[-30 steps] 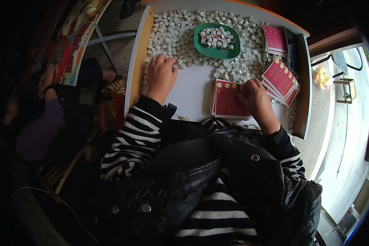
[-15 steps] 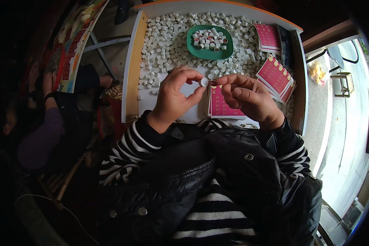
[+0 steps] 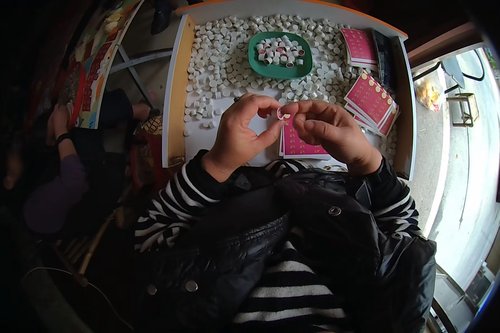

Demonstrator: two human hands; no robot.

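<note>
We look down at our two bare hands, raised close together above the near side of a white, raised-edge tabletop (image 3: 203,142). Our left hand (image 3: 241,130) grasps a small round cap (image 3: 279,115), pinched between thumb and index finger; the cap is pale with a reddish tint. Our right hand (image 3: 333,130) comes in from the other side, index fingertip at the cap's edge, the other fingers curled; we cannot tell whether it grips anything.

Just below our hands lies a stack of pink sheets (image 3: 303,145) with rows of gold spots, partly covered by our right hand. To the right, more pink cards (image 3: 369,97) lie fanned, and another pink pile (image 3: 359,45) sits beyond them, beside a dark flat object (image 3: 383,58). Loose white caps (image 3: 216,66) spread thickly over the far half of the tabletop, around a green tray (image 3: 280,73) heaped with similar caps, some showing red faces. Our sleeves (image 3: 175,191) are striped black and white. At far left, in shadow, we make out another person's hand (image 3: 57,119) and purple sleeve (image 3: 55,194).
</note>
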